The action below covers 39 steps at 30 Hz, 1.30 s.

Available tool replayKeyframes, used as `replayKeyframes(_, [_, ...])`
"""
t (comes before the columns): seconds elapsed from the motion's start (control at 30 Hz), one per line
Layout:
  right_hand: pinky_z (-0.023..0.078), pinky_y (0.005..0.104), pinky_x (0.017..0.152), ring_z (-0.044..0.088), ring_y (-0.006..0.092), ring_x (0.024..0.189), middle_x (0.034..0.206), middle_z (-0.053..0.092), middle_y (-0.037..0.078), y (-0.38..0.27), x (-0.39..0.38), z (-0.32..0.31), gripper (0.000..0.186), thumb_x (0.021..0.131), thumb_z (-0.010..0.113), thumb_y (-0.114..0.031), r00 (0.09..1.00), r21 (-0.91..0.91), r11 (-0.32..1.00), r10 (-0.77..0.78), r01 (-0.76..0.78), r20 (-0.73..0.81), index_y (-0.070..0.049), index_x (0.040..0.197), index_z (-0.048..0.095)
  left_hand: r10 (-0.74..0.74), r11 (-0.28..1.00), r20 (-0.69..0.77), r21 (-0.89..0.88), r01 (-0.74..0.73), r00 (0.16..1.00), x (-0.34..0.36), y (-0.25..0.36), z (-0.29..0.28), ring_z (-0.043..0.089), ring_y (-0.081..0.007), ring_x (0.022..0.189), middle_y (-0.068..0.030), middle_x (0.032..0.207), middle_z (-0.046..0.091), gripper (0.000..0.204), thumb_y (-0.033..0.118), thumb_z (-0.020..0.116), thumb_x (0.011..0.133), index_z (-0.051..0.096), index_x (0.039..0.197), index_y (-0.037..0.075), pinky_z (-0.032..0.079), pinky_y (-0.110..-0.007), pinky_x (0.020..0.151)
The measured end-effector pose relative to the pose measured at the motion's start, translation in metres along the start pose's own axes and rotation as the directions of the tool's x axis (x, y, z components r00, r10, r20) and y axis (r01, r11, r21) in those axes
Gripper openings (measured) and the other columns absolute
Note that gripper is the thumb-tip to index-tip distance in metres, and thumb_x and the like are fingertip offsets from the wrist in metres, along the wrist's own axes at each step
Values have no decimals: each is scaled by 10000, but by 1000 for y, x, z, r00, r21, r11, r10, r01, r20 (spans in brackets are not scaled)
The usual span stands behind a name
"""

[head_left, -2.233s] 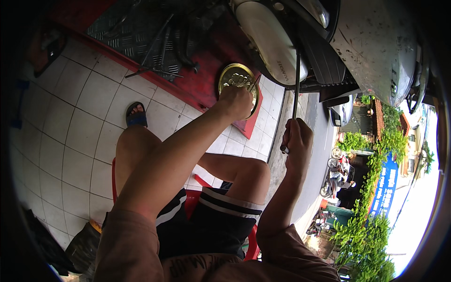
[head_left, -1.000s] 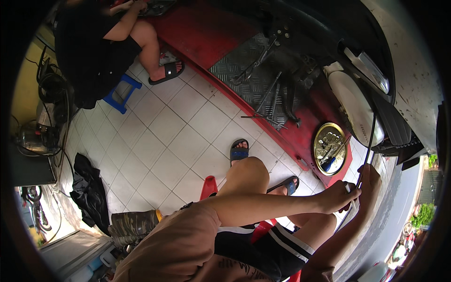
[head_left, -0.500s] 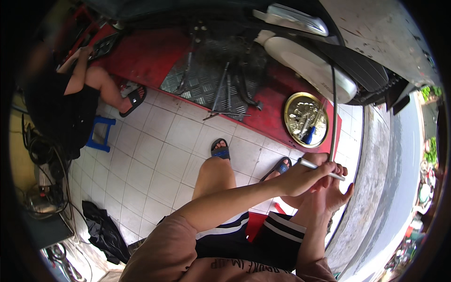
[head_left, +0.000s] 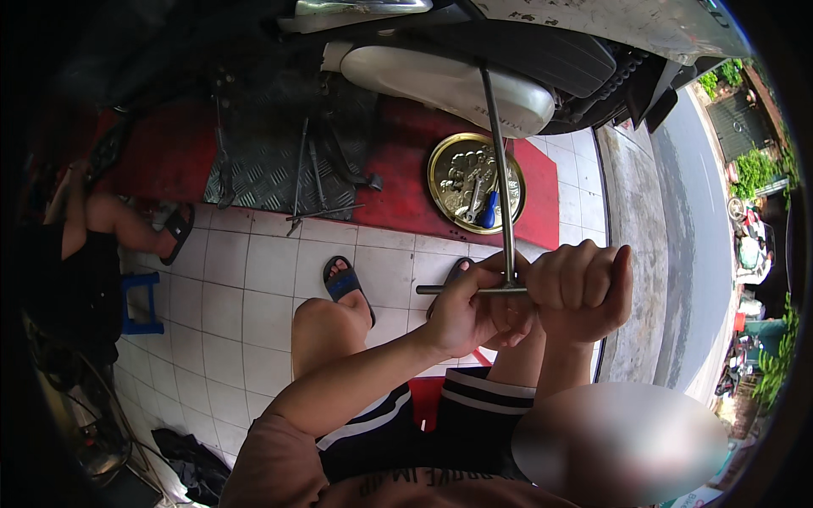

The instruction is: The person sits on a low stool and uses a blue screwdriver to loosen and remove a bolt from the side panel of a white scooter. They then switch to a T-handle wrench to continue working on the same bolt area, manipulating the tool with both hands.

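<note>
A long metal T-handle wrench stretches from my hands up to the motorbike's lower side, beside a pale silver-white cover. My left hand is closed at the joint of its crossbar, with the bar's left end sticking out past the thumb. At the other end of that bar, my right hand makes a fist that hides it. Where the far tip meets the bike is dark and hard to make out. Just left of the shaft, a round gold tray holds a blue-handled screwdriver and small metal parts.
A red platform with a dark tread plate carries several long metal tools. Another person sits at the far left near a blue stool. White floor tiles lie below; a road runs along the right.
My right hand, spread open before, is now closed at the crossbar's end. The crossbar has turned from slanted to nearly level. The whole view has shifted, moving the bike and tray leftward in it.
</note>
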State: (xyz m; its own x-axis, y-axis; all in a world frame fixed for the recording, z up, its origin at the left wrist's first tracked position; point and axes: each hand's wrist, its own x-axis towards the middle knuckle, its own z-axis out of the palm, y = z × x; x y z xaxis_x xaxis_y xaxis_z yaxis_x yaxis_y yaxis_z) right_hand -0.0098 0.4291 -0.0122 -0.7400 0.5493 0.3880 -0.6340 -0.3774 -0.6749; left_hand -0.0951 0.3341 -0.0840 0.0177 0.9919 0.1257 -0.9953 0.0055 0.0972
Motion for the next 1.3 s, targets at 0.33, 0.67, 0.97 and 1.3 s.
replayKeyframes(0.33, [343,285,563,481,144,677,818,550,38,64,12,-103,596,848,671,-507,878,-154,889,452,-431,155,39,1074,596,-98,991,-16,91,99,995,0,7,-16,465,-244,553,-114,614,474,384,311,315,926,487,737,24,376,-341,557])
replayKeyframes(0.67, [303,253,540,419,94,580,653,489,-1,95,34,-89,360,855,727,-373,792,62,884,381,-463,478,-37,806,607,-103,990,-165,75,116,981,-8,12,-18,464,-213,557,-111,619,524,439,414,396,929,544,791,25,369,-312,537])
replayKeyframes(0.97, [317,217,534,421,67,594,718,527,9,86,44,-74,402,833,756,-387,794,80,883,373,-463,480,-10,872,622,612,306,-372,925,224,698,-63,-20,-31,514,-75,674,-44,977,530,311,126,461,988,500,1293,85,400,-179,521])
replayKeyframes(1.3, [334,219,558,454,71,612,674,528,0,91,49,-84,299,861,743,-271,800,185,850,361,-494,478,-6,939,629,568,-203,81,978,45,819,-18,-56,82,518,-50,680,-50,896,567,744,-54,547,878,188,1525,29,409,-186,556])
